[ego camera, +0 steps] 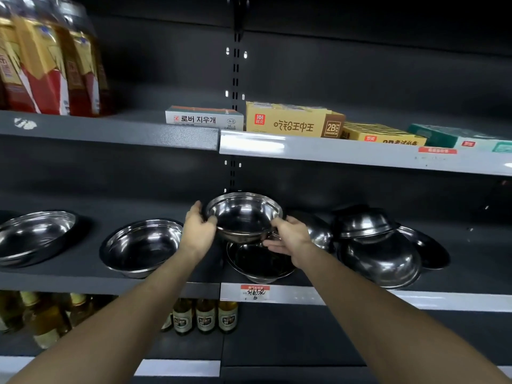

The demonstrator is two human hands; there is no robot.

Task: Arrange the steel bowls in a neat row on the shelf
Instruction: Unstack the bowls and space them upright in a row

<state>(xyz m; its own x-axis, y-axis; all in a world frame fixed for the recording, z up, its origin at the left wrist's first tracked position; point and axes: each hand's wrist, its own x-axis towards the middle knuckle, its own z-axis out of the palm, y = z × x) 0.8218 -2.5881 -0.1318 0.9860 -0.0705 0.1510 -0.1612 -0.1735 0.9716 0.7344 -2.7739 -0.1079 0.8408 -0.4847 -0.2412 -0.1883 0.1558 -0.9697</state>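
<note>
Both hands, left hand (198, 227) and right hand (288, 235), fingers curled on its rim, hold a steel bowl (243, 216) above another bowl (260, 263) on the shelf (83, 281), mid-placement; next it likely needs setting down in line beside the placed bowls (141, 245), away from the jumbled pile (379, 245)

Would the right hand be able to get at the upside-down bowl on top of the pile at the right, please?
Probably not yet: the right hand is gripping the raised bowl together with the left hand. Once it lets go, the upside-down bowl lies uncovered just to its right.
</note>
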